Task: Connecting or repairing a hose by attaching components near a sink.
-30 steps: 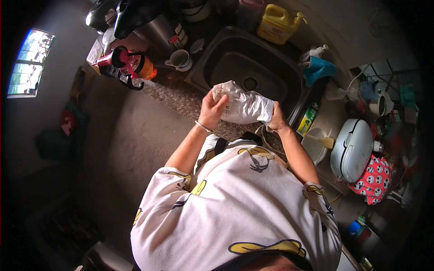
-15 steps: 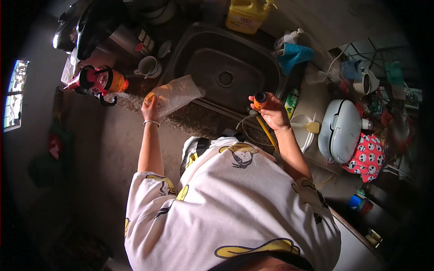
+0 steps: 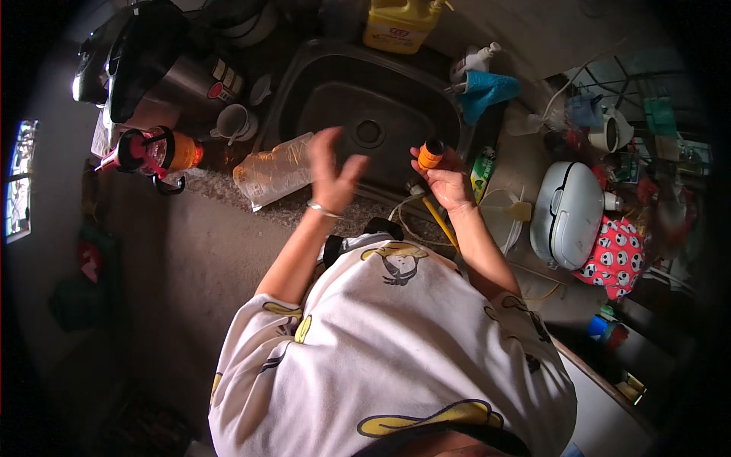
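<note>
My right hand [image 3: 451,181] grips a small orange cylindrical piece with a black end [image 3: 431,155], held up over the sink's near right edge. Its kind does not show clearly. My left hand [image 3: 335,177], a bracelet on its wrist, is empty with thumb and fingers apart, somewhat blurred, over the front rim of the sink [image 3: 301,76]. Beside it, a clear crinkled plastic bag [image 3: 272,174] lies on the stone counter edge, partly covered by the hand.
A white mug [image 3: 234,123], a pink and orange jug-like object [image 3: 183,151] and a silver-black appliance [image 3: 179,87] stand at the left. Behind the sink is a yellow jug [image 3: 400,29]. A blue cloth [image 3: 487,93] and a pale lidded case [image 3: 567,217] are at the right.
My left hand has let go of the plastic bag, which now lies on the counter edge, and has moved right toward my right hand. The orange piece shows more of its side.
</note>
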A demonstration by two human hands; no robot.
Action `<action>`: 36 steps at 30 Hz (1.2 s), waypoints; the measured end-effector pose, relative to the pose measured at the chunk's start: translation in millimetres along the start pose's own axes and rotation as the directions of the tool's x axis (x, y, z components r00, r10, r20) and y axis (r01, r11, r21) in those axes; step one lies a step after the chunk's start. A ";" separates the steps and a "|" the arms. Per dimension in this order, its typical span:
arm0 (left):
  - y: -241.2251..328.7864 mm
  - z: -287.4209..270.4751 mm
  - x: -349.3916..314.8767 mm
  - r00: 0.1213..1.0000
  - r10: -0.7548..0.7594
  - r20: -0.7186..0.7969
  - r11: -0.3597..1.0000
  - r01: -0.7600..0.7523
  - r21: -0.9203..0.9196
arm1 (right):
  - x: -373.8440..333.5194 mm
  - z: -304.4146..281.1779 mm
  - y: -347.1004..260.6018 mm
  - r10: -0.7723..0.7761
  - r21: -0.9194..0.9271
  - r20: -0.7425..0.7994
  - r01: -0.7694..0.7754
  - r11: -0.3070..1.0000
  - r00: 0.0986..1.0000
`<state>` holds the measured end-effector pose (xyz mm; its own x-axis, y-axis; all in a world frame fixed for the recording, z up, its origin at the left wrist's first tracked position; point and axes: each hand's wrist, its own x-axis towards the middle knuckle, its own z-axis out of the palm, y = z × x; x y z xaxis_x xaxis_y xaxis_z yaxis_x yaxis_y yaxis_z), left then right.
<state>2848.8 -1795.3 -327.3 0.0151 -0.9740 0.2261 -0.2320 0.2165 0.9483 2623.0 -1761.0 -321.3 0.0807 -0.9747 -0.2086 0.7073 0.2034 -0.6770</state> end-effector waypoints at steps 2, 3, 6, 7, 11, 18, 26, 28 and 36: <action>14.0 46.1 0.4 0.972 0.049 0.231 0.992 -0.021 -0.122 | 8.6 -1.0 2.4 0.055 -0.039 -0.030 -0.056 0.998 0.998; 13.4 65.6 8.7 0.927 0.169 0.336 0.985 -0.149 -0.082 | 11.5 -16.0 5.9 0.028 -0.033 0.041 -0.026 0.999 0.999; 6.7 106.9 30.2 0.787 -0.156 0.597 0.891 0.373 -0.259 | 15.1 3.7 1.8 -0.003 -0.205 -0.182 -0.035 0.978 0.983; 4.7 113.2 34.6 0.835 -0.103 0.540 0.841 0.363 -0.401 | 19.9 -0.9 -4.5 -0.041 -0.461 -0.252 -0.083 0.883 0.967; -32.6 142.1 59.8 0.861 -0.122 0.493 0.927 0.277 -0.253 | 34.0 1.6 -62.4 -0.552 -0.966 -0.015 0.131 0.224 0.834; -11.0 162.2 98.5 0.905 -0.092 0.416 0.995 0.102 -0.003 | 92.2 -0.3 -137.6 -0.409 -0.817 0.497 0.253 -0.519 0.766; -16.2 170.4 107.1 0.892 -0.126 0.434 0.984 0.169 -0.061 | 95.4 -1.9 -132.1 -0.387 -0.780 0.507 0.220 -0.585 0.770; -11.6 167.6 107.9 0.931 -0.023 0.365 0.989 0.075 -0.131 | 94.1 -0.1 -132.3 -0.381 -0.784 0.496 0.214 -0.583 0.780; -25.9 170.0 106.5 0.936 -0.081 0.342 0.980 0.138 -0.145 | 96.5 0.3 -128.8 -0.378 -0.771 0.516 0.226 -0.595 0.769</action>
<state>2691.2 -1916.0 -365.7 -0.2995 -0.9523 0.0589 -0.0841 0.0878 0.9926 2539.9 -1881.4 -254.0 0.1573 -0.8740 0.4597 -0.9444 -0.2693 -0.1888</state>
